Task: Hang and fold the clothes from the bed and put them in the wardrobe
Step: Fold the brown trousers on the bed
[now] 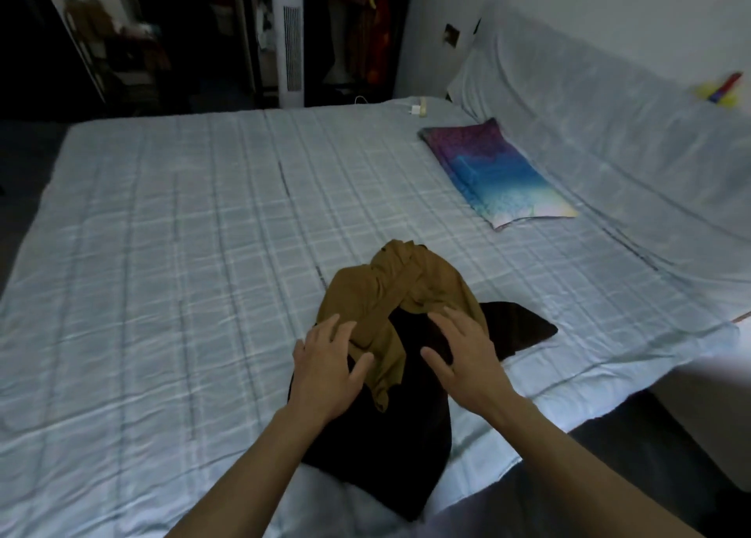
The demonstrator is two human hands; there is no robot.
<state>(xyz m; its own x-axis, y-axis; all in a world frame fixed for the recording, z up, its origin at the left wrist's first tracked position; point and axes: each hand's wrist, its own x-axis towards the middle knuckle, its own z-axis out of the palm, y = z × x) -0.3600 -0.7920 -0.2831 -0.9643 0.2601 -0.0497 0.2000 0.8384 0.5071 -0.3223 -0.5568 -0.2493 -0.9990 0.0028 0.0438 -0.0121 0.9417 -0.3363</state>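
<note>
The left hand (331,364) and right hand (463,352) are spread wide and grip nothing, poised over a crumpled brown garment (390,293) that lies on a black garment (386,436) at the near edge of the bed (162,253). I count two garments, plus one multicoloured pillow (495,171) farther right. Both clothes look unfolded, so folding, hanging and the trip to the far wardrobe (357,29) remain.

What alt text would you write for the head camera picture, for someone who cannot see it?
A person's left hand and right hand, fingers spread, reach to a crumpled brown garment lying on a black garment at the near edge of a bed. A purple and blue pillow lies farther right; a white fan and hanging clothes are beyond.
</note>
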